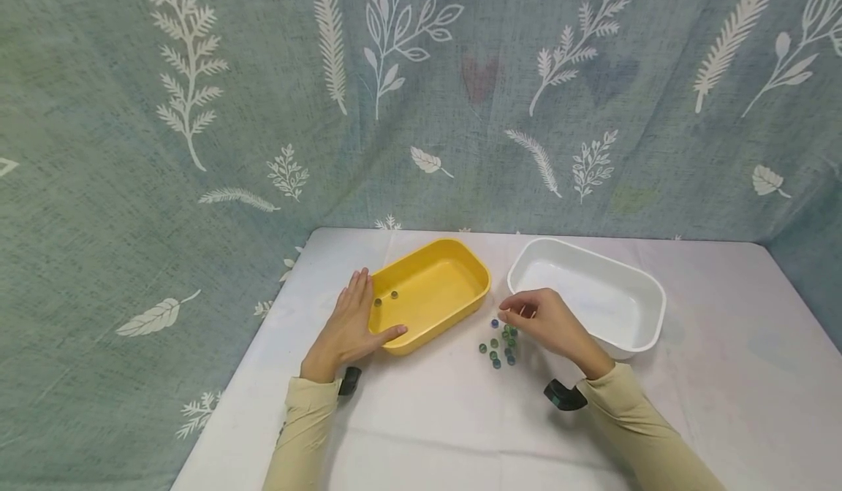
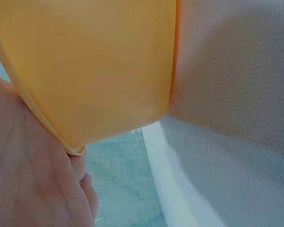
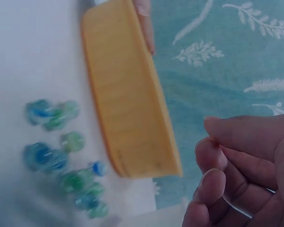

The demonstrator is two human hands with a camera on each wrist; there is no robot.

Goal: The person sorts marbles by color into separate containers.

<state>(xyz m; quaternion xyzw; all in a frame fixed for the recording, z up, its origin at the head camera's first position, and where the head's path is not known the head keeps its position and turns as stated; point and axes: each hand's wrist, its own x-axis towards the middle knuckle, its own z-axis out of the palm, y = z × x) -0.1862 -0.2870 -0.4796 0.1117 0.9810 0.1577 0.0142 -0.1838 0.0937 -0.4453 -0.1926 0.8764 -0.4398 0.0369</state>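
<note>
My left hand [image 1: 351, 326] rests against the near-left end of a yellow tray [image 1: 447, 323], fingers extended along the rim and thumb over its front edge. In the left wrist view the palm [image 2: 33, 165] touches the tray's rim. Two small glass marbles [image 1: 394, 294] lie inside the tray at its left end. My right hand [image 1: 549, 319] hovers above the table with loosely bent fingers; thumb and index tips come close together, and no marble shows between them. Below it lie several green and blue glass marbles [image 3: 73, 142] in a loose group.
Behind and beside my right hand stands a white tray [image 1: 647, 330]. A pale cloth covers the table [image 1: 434, 425], and a patterned green curtain [image 1: 421, 147] hangs behind it. Black wrist cameras [image 1: 564, 396] sit below both hands.
</note>
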